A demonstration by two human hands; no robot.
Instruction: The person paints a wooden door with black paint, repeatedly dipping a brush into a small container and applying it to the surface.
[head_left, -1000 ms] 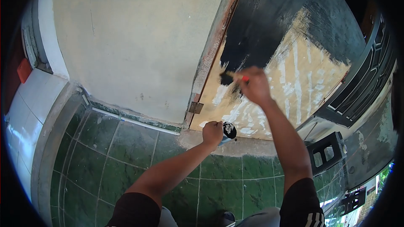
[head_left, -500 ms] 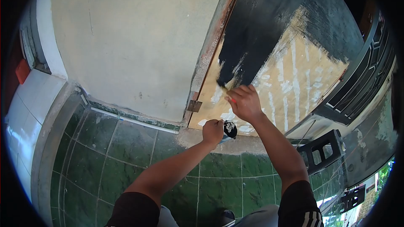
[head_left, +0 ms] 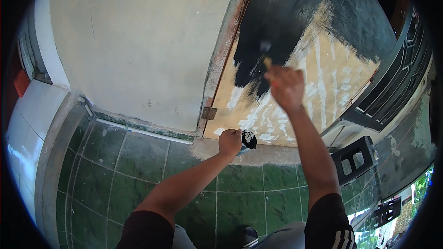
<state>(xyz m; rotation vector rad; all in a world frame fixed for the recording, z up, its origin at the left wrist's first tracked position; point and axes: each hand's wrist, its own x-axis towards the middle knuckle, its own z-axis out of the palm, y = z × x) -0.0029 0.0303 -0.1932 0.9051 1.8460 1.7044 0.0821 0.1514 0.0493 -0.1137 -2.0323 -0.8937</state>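
Observation:
My right hand [head_left: 288,86] is closed around a paintbrush [head_left: 267,62], whose bristles are blurred against the black painted part of a wooden door panel [head_left: 348,80]. Black paint [head_left: 272,23] covers the panel's upper part and ends in ragged streaks. Below it the bare tan wood shows white patches and stripes. Lower down, my left hand [head_left: 229,142] grips a small paint container [head_left: 249,140] by its side. Its opening shows black with whitish flecks, and the fingers hide part of it.
A pale wall [head_left: 138,41] stands left of the door, with a rusty hinge [head_left: 209,113] at the panel's edge. A white pipe [head_left: 143,131] runs along the wall's foot above green floor tiles [head_left: 240,184]. To the right are a black slotted object [head_left: 353,160] and a dark metal grille [head_left: 397,87].
My right hand has moved up and slightly right with the paintbrush, from the lower edge of the black area onto it. My left hand still holds the container in nearly the same place.

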